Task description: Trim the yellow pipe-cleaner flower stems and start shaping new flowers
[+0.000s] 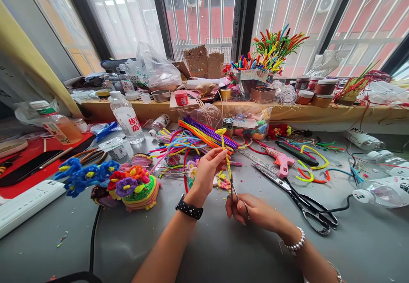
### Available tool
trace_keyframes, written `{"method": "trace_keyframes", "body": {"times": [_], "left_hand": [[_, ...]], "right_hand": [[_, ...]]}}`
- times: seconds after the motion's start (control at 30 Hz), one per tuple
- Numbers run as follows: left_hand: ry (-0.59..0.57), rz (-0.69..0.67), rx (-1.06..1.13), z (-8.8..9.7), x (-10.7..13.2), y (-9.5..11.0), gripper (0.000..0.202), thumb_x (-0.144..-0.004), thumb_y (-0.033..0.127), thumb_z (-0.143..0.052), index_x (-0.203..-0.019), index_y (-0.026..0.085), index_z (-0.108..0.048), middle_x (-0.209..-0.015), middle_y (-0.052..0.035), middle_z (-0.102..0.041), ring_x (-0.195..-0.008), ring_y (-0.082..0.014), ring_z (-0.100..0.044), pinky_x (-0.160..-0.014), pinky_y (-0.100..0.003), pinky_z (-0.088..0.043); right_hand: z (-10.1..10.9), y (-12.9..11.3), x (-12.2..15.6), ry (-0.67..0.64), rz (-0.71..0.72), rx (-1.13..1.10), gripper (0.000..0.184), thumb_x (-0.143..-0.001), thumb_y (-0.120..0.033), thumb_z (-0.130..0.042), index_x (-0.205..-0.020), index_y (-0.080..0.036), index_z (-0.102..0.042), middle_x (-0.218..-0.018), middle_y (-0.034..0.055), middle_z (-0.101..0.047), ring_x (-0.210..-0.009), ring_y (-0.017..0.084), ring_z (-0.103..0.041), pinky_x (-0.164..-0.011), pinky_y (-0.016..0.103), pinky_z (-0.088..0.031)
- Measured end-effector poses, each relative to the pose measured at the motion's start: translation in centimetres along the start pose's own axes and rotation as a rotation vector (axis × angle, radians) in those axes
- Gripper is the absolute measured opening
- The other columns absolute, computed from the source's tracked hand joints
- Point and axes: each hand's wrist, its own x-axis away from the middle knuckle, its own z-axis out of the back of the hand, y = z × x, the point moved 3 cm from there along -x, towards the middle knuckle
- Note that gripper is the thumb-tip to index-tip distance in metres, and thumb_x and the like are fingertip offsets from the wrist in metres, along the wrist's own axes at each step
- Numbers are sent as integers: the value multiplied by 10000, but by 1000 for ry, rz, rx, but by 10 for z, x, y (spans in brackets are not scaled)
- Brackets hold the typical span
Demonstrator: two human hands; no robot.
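My left hand (207, 171) pinches a yellow pipe cleaner (224, 147) that stands upright, its top curled into a small loop. My right hand (252, 210) is closed on a small metal tool, apparently small scissors or pliers (234, 192), whose tip meets the lower end of the yellow pipe cleaner. Both hands work just above the grey table (223, 249). A black watch band sits on my left wrist, a bead bracelet on the right.
Large black scissors (300, 200) and a pink glue gun (281, 160) lie to the right. A pile of coloured pipe cleaners (198, 136) lies behind the hands. A basket of pipe-cleaner flowers (134, 186) and a power strip (28, 202) are on the left, with bottles and jars along the sill.
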Motion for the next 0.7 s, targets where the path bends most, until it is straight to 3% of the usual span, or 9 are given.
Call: {"method": "trace_keyframes", "body": {"times": [0.7], "left_hand": [[11, 2, -16, -3, 0, -1, 226, -620, 299, -621, -785, 148, -589, -681, 2, -548, -545, -37, -482, -470, -132, -368]], "right_hand": [[1, 4, -3, 16, 17, -40, 566, -730, -638, -253, -688, -131, -499, -527, -30, -375, -482, 81, -344, -474, 208, -272]]}}
